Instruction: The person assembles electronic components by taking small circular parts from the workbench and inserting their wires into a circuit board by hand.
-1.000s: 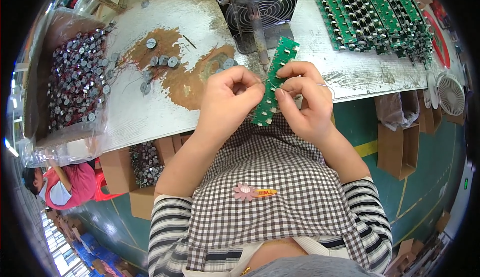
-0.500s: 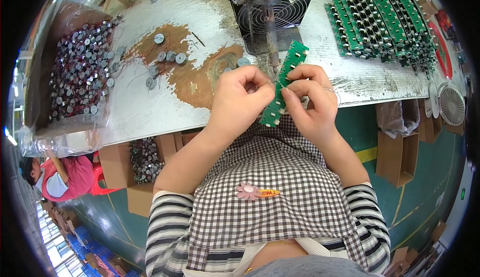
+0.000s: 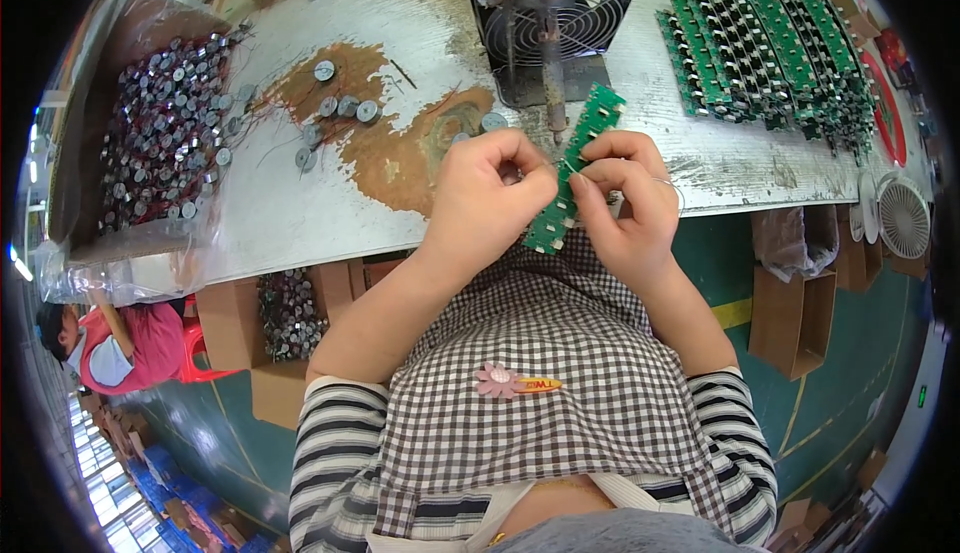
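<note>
A long green circuit board (image 3: 575,168) with small white parts along its edge is held up slantwise between my two hands, over the front edge of the table. My left hand (image 3: 495,183) is closed in a pinch at the board's left side; what its fingertips hold is hidden. On the other side my right hand (image 3: 630,188) is closed, thumb and finger pinching a thin wire (image 3: 680,196) that loops out past the knuckles. A fine strand crosses the board between the fingertips. Just above stands an upright soldering iron (image 3: 552,78), its tip close to the board.
Behind the iron stands a black fan (image 3: 590,13). Rows of green circuit boards (image 3: 765,53) lie at the right. At the left, a plastic-lined box (image 3: 75,153) holds many small round motors; several loose motors (image 3: 348,106) lie nearer. A person in pink (image 3: 150,343) is at the lower left.
The view has shifted slightly. Both hands and the board stay together in nearly the same pose, with the board a little farther right and below the iron tip.
</note>
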The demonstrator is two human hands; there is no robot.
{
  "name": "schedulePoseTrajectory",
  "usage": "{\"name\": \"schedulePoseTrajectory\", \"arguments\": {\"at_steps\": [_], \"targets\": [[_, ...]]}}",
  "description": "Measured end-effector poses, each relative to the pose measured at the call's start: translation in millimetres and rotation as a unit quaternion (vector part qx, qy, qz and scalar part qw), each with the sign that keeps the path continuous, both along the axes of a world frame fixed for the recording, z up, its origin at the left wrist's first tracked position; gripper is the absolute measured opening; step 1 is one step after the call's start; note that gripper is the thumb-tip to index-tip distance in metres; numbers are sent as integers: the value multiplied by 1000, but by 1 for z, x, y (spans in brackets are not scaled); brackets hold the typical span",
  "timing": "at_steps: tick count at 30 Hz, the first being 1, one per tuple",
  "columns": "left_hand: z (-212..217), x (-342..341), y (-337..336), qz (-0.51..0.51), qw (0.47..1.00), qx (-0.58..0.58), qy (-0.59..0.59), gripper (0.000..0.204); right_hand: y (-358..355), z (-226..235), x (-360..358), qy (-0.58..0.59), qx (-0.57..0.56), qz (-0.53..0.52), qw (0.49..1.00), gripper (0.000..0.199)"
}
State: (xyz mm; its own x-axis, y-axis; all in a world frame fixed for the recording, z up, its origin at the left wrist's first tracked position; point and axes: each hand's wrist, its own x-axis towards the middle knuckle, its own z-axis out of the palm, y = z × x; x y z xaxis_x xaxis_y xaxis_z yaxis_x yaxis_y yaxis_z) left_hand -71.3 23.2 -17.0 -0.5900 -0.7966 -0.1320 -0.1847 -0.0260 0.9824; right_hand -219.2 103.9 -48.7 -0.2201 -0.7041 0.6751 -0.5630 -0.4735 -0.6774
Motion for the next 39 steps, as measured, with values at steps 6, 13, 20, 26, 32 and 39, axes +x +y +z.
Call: {"name": "schedulePoseTrajectory", "arguments": {"at_steps": [6,13,20,26,32,39], "targets": [[-2,6,-5,-88,995,-19,31,8,6,2,-10,-55,2,-9,998,11],[32,88,-100,238,814,-504,-166,24,7,-9,-4,-258,48,9,965,4],[2,118,-167,126,653,-460,-588,21,1,-12,-5,-227,57,13,972,5],[8,113,-156,307,697,-615,-200,16,2,-12,-4,-224,59,19,973,6],[37,88,-119,319,822,-447,153,46,4,-16,-6,-227,51,21,972,5],[22,61,-13,60,976,135,163,11,7,-12,-10,-242,55,96,964,1]]}}
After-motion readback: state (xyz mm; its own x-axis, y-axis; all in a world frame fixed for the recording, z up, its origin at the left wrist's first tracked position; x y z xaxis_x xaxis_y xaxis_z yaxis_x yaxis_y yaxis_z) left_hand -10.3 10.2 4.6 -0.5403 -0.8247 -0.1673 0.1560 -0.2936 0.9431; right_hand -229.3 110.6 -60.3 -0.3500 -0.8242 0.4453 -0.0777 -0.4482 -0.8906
